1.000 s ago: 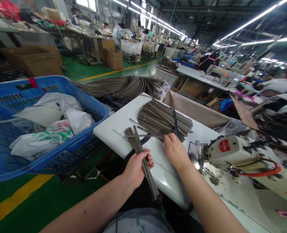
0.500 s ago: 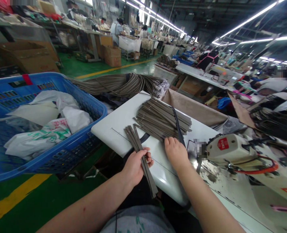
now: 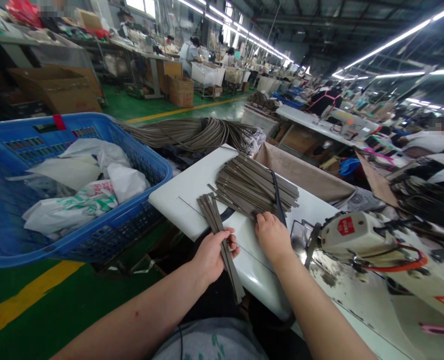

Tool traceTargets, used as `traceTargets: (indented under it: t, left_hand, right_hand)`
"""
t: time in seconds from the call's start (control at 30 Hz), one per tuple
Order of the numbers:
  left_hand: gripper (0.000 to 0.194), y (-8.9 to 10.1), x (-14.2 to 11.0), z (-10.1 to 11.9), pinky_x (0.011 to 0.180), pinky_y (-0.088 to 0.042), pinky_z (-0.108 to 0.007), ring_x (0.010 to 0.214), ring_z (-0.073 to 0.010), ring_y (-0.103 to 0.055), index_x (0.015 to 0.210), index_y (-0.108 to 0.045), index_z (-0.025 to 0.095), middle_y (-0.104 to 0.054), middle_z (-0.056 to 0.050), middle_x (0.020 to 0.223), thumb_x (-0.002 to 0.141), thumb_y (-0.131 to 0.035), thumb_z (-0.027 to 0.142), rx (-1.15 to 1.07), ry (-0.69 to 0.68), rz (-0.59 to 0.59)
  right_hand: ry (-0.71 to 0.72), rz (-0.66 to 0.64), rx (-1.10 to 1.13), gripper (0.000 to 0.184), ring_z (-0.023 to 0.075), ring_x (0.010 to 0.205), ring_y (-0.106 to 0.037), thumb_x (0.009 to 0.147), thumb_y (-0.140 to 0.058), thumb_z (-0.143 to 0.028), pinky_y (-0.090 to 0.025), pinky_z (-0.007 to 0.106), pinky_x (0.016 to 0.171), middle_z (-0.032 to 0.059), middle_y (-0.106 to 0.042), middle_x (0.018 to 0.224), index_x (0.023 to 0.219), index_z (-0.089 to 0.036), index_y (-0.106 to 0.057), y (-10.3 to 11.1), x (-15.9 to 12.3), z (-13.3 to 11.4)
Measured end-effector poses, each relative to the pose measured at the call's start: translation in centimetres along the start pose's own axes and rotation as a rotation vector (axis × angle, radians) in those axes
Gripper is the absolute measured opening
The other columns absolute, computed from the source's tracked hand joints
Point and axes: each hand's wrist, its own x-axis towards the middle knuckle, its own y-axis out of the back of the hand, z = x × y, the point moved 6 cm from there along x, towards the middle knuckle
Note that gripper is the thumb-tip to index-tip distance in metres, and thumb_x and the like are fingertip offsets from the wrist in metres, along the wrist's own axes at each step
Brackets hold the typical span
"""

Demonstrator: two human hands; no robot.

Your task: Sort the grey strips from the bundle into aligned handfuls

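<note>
My left hand (image 3: 216,252) is closed around a thin bundle of grey-brown fabric strips (image 3: 211,212), which slants from the white table top (image 3: 184,185) down past the table's near edge. A larger pile of the same strips (image 3: 250,182) lies fanned out on the table, with a black strap (image 3: 277,197) across its right part. At the pile's near edge, my right hand (image 3: 272,235) has its fingers curled down on the end of a strip; its fingertips are partly hidden. Part of a dark band shows on the table beneath the bundle.
A sewing machine (image 3: 357,232) stands right of my right hand. On the left is a blue plastic basket (image 3: 142,205) holding white bags (image 3: 71,210). Long strips (image 3: 206,134) lie heaped behind the table, beside a fabric-lined bin (image 3: 304,170). People sit at machines farther off.
The view has shifted slightly, so the basket and table appear farther right. Both hands keep nearly the same places, the left still holding its bundle.
</note>
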Motion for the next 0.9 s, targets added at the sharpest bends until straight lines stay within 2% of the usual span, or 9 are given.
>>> traceTargets:
  t: [0.1,0.23,0.33,0.43,0.5,0.6,0.73,0.8,0.9]
  left_hand:
    - [0.009,-0.2,-0.1,0.0,0.067,-0.058,-0.032,0.059,-0.0135,-0.063,0.087,-0.064,0.010,-0.065,-0.007,0.071,0.087,-0.056,0.007,-0.002,0.022,0.023]
    - [0.007,-0.8,0.1,0.0,0.078,-0.061,-0.041,0.083,-0.0245,-0.072,0.089,-0.065,0.009,-0.072,-0.018,0.096,0.088,-0.058,0.011,0.000,0.055,-0.004]
    - [0.007,-1.5,0.4,0.2,0.079,-0.060,-0.041,0.083,-0.0239,-0.071,0.088,-0.066,0.009,-0.072,-0.018,0.099,0.086,-0.066,0.015,0.010,0.036,-0.069]
    - [0.009,-1.9,0.8,0.5,0.075,-0.059,-0.033,0.077,-0.0196,-0.068,0.082,-0.066,0.008,-0.070,-0.013,0.086,0.085,-0.071,0.016,-0.019,-0.025,-0.088]
    - [0.014,-1.8,1.1,0.7,0.070,-0.058,-0.028,0.069,-0.0156,-0.065,0.074,-0.063,0.010,-0.065,-0.007,0.071,0.086,-0.069,0.014,-0.057,-0.074,-0.044]
    - [0.025,-1.5,1.2,0.6,0.062,-0.055,-0.025,0.053,-0.0088,-0.051,0.066,-0.055,0.015,-0.050,0.003,0.057,0.087,-0.068,0.014,-0.086,-0.083,0.005]
    - [0.026,-1.0,1.1,0.3,0.053,-0.048,-0.020,0.046,-0.0042,-0.036,0.069,-0.051,0.016,-0.039,0.008,0.055,0.087,-0.070,0.017,-0.070,-0.029,-0.001]
    - [0.025,-0.9,1.0,0.4,0.054,-0.047,-0.020,0.046,-0.0041,-0.036,0.071,-0.051,0.015,-0.039,0.008,0.056,0.087,-0.070,0.017,-0.068,-0.025,-0.019]
    - [0.024,-0.9,1.0,0.4,0.057,-0.048,-0.021,0.049,-0.0048,-0.038,0.072,-0.052,0.015,-0.041,0.007,0.057,0.086,-0.070,0.017,-0.054,-0.027,-0.054]
  right_hand:
    - [0.017,0.003,0.004,0.011,0.0258,0.093,-0.058,0.093,-0.053,-0.014,-0.043,0.034,0.072,0.0121,-0.064,0.095,0.097,-0.015,-0.063,0.6,-0.1,-0.3]
    - [0.036,0.045,0.035,0.009,0.0264,0.090,-0.056,0.093,-0.053,-0.014,-0.041,0.035,0.073,0.0103,-0.064,0.088,0.092,-0.017,-0.061,2.7,-1.0,-1.3]
    - [0.081,0.059,0.105,0.006,0.0266,0.089,-0.056,0.091,-0.056,-0.014,-0.041,0.036,0.077,0.0095,-0.064,0.086,0.090,-0.017,-0.061,4.5,-2.4,-2.7]
    - [0.183,-0.006,0.289,0.009,0.0236,0.090,-0.059,0.094,-0.055,-0.020,-0.042,0.034,0.082,0.0076,-0.067,0.090,0.096,-0.018,-0.064,5.0,-3.4,-3.9]
    - [0.186,-0.060,0.453,0.019,0.0209,0.089,-0.061,0.100,-0.049,-0.029,-0.044,0.031,0.081,0.0058,-0.067,0.089,0.096,-0.020,-0.065,4.4,-3.1,-3.5]
    - [0.035,-0.016,0.600,0.033,0.0211,0.094,-0.062,0.104,-0.039,-0.037,-0.046,0.031,0.086,0.0086,-0.067,0.095,0.097,-0.018,-0.066,2.7,-1.8,-1.1]
    - [-0.116,0.107,0.460,0.038,0.0301,0.109,-0.058,0.096,-0.055,-0.036,-0.045,0.043,0.099,0.0202,-0.062,0.118,0.122,-0.008,-0.059,0.5,-0.8,1.5]
    - [-0.094,0.103,0.410,0.041,0.0310,0.109,-0.057,0.093,-0.060,-0.032,-0.044,0.045,0.100,0.0190,-0.061,0.119,0.127,-0.010,-0.056,-0.2,-1.1,1.4]
    - [-0.045,0.063,0.452,0.030,0.0264,0.103,-0.059,0.092,-0.059,-0.023,-0.046,0.040,0.096,0.0125,-0.062,0.111,0.121,-0.016,-0.059,-0.3,-1.8,0.5]
